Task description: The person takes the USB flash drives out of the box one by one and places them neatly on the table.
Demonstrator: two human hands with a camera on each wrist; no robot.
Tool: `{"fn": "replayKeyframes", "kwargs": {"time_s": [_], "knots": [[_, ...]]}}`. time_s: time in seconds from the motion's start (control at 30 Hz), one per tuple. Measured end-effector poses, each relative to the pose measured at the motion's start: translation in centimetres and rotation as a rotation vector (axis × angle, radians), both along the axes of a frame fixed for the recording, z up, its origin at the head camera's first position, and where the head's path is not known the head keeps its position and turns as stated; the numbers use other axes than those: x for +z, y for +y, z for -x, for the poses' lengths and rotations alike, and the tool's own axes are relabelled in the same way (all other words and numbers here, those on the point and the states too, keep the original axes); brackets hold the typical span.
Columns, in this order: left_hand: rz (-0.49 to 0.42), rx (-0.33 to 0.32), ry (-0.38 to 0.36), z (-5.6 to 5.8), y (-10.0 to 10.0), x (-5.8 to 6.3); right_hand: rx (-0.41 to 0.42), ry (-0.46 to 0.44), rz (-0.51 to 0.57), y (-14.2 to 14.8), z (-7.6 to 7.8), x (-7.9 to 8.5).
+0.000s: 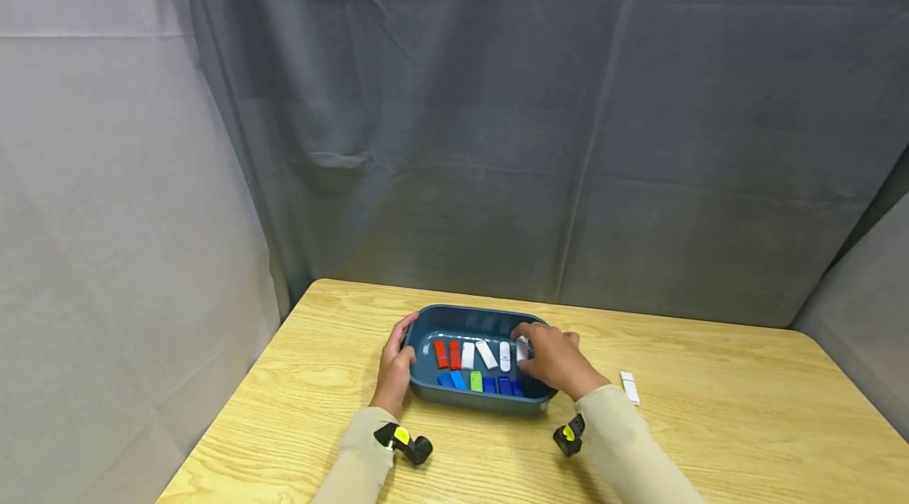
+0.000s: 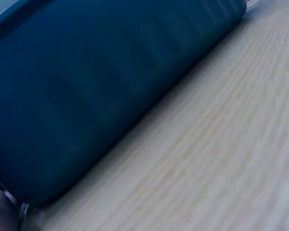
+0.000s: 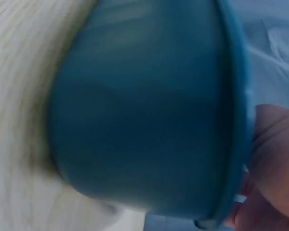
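The left hand (image 1: 393,368) grips the left end of the bin (image 1: 483,403), thumb over the rim and fingers along the outer wall. The right hand (image 1: 566,360) reaches over the bin's right end, its fingers and thumb curved and set slightly apart, pinching a white stick (image 1: 522,349) inside; in the right wrist view the fingertips are hidden behind the rim. That stick is slim and upends the right side of a row beside three white sticks (image 1: 486,355) and two red sticks (image 1: 448,355). Nearer the front wall lie blue sticks (image 1: 504,385) and one green stick (image 1: 476,381). The bin, glossy dark teal with rounded corners, stands upright on the bench (image 1: 738,409).
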State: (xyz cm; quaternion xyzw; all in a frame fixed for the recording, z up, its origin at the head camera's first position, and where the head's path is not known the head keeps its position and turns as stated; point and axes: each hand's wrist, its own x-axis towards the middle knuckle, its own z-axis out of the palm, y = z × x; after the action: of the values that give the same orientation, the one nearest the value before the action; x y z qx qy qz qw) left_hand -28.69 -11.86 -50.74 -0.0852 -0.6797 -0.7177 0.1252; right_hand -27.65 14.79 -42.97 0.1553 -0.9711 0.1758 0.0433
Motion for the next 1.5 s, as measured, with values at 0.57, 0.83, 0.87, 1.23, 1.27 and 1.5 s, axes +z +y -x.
{"fn": "replayKeyframes", "kwargs": {"time_s": [0.57,0.83,0.87,1.23,1.27,1.5], "knots": [[-0.001,-0.052,-0.025,-1.8,0.0,2.6,0.010,0.080,0.113,3.4,-2.3,2.0],[-0.001,-0.046,-0.020,-1.8,-0.3,2.4,-0.016,0.166,0.113,5.6,-3.3,1.8],[0.000,-0.045,-0.016,-1.8,-0.3,2.4,-0.021,0.174,0.113,5.9,-3.4,1.8],[-0.003,-0.055,-0.014,-1.8,-0.5,2.5,-0.077,0.134,0.092,8.7,-4.2,0.6],[-0.003,-0.052,-0.012,-1.8,-0.5,2.6,-0.081,0.125,0.093,8.9,-4.2,0.4],[-0.008,-0.054,-0.033,-2.0,-0.5,2.7,-0.108,0.082,0.099,9.9,-4.5,-0.5]]}}
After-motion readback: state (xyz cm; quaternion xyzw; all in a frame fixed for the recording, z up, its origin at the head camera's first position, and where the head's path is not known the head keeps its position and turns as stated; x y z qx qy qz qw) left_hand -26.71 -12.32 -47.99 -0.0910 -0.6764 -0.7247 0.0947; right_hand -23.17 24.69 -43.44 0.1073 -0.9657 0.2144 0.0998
